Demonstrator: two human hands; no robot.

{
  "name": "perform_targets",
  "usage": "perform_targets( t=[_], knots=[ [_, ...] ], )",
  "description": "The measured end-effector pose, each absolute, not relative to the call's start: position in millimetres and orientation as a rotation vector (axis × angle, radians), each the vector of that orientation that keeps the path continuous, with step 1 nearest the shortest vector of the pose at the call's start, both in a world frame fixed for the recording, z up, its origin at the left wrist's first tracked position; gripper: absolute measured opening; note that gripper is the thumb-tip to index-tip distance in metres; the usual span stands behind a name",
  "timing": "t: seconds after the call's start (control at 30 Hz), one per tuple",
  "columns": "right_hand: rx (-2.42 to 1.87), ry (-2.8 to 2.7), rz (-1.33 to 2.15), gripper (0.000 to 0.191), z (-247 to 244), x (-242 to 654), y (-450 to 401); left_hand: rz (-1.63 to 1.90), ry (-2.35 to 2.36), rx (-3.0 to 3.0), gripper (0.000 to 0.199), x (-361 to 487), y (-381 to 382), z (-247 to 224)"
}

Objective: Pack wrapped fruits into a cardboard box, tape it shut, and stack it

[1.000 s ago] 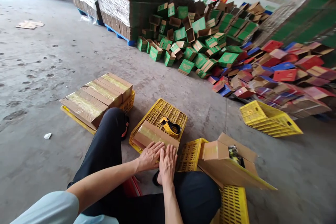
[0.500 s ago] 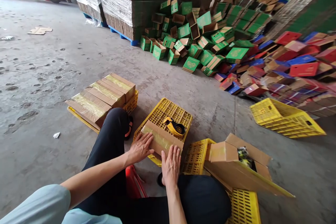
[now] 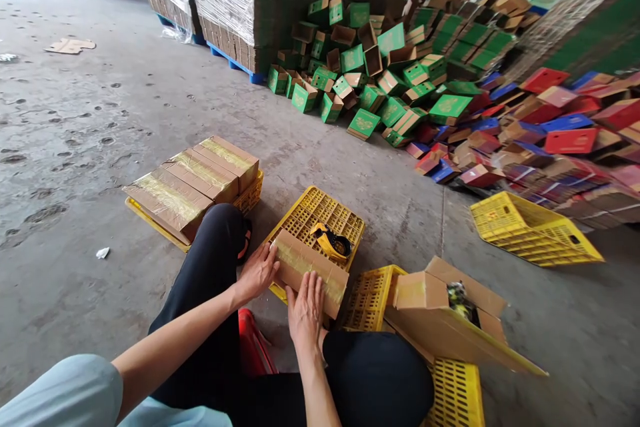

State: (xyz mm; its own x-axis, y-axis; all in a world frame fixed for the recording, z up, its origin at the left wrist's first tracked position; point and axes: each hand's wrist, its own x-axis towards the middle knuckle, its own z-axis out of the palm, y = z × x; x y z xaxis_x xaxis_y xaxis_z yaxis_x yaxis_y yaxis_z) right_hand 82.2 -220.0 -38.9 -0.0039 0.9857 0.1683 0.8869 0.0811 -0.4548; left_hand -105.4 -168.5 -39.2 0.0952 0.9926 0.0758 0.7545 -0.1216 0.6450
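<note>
A taped cardboard box (image 3: pixel 306 260) lies on an upturned yellow plastic crate (image 3: pixel 320 203) in front of my knees. My left hand (image 3: pixel 257 272) rests against the box's left end, fingers stretched out. With fingers flat, my right hand (image 3: pixel 306 310) touches the near side and top edge of the box. Just behind the box, a yellow and black tape dispenser (image 3: pixel 331 242) lies on the crate. Clear yellowish tape runs along the box's top. Both palms are hidden from view.
Several taped boxes (image 3: pixel 195 177) sit on another crate at left. An open carton (image 3: pixel 440 307) leans on a yellow crate (image 3: pixel 373 293) at right. An empty yellow crate (image 3: pixel 530 227) stands farther right. Green boxes (image 3: pixel 363 121) and red and blue ones (image 3: pixel 570 140) are heaped behind.
My left hand has slid left off the box's top to its end. My right hand has shifted left along the box. The box appears slightly turned and tilted.
</note>
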Motion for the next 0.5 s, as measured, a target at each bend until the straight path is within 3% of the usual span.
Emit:
perform_targets(
  t=[0.2, 0.5],
  knots=[
    [-1.732, -2.101, 0.388, 0.057, -35.3, 16.5, -205.6, 0.782, 1.628, 1.769, 0.046, -110.4, -159.3, -25.4],
    [-1.589, -2.208, 0.444, 0.055, -11.9, -6.3, -162.4, 0.995, 1.660, 1.429, 0.050, -107.4, -147.8, -31.2]
  ],
)
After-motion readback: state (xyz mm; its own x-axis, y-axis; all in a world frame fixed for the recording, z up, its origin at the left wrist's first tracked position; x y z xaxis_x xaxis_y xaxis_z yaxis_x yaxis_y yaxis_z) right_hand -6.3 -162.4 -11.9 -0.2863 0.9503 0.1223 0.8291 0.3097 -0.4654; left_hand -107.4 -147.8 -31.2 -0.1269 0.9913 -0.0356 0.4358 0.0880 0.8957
